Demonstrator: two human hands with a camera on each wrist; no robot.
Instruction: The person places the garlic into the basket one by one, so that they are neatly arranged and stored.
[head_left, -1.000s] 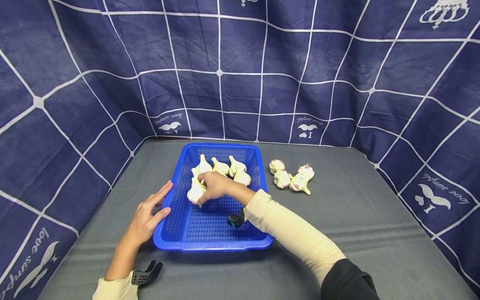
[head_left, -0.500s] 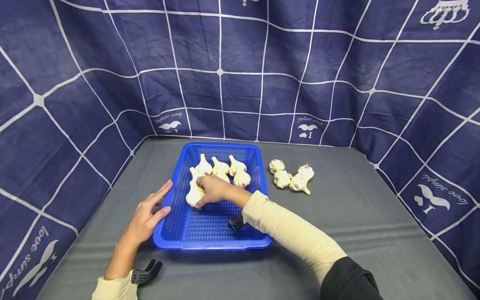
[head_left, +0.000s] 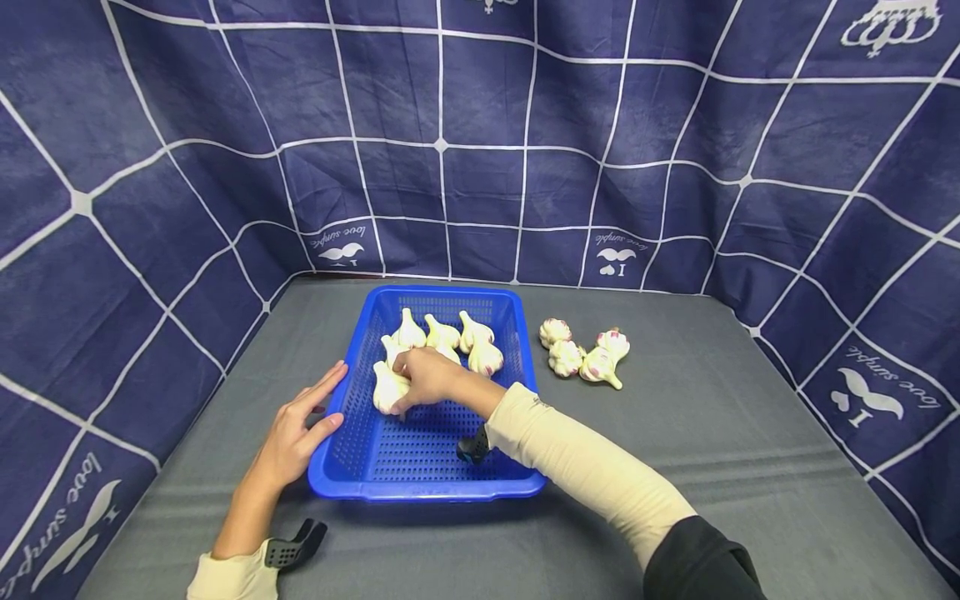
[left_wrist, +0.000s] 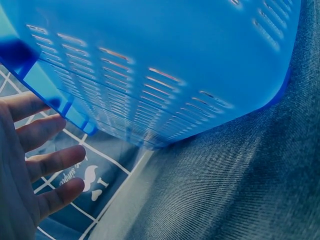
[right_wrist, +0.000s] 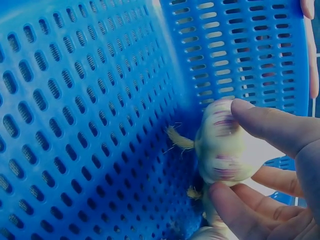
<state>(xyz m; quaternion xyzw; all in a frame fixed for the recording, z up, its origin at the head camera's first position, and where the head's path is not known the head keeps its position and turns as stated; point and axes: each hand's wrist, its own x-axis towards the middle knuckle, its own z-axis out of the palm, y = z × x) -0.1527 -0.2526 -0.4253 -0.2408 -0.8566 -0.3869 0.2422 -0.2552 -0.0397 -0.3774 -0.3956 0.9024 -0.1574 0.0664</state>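
Observation:
A blue perforated plastic basket (head_left: 420,492) stands on the grey cloth. My left hand (head_left: 288,433) rests against its left rim with fingers spread and fairly straight; the left wrist view shows these fingers (left_wrist: 55,162) beside the basket wall. Inside the basket, my right hand (head_left: 427,377) pinches a white garlic bulb (head_left: 387,390) near the left wall. Up close, thumb and fingers lie on opposite sides of that purple-streaked bulb (right_wrist: 222,145), its root tuft toward the basket floor. Several more bulbs (head_left: 442,335) fill the far half of the basket, partly hidden by the right hand.
Several garlic bulbs (head_left: 600,364) lie in a cluster on the grey cloth (head_left: 690,433) to the right of the basket. A navy curtain (head_left: 570,108) with white grid lines rises behind and at both sides.
The garlic bulb in my right hand has shifted slightly left, toward the basket's left wall. My right hand has barely moved; the left hand stays at the rim.

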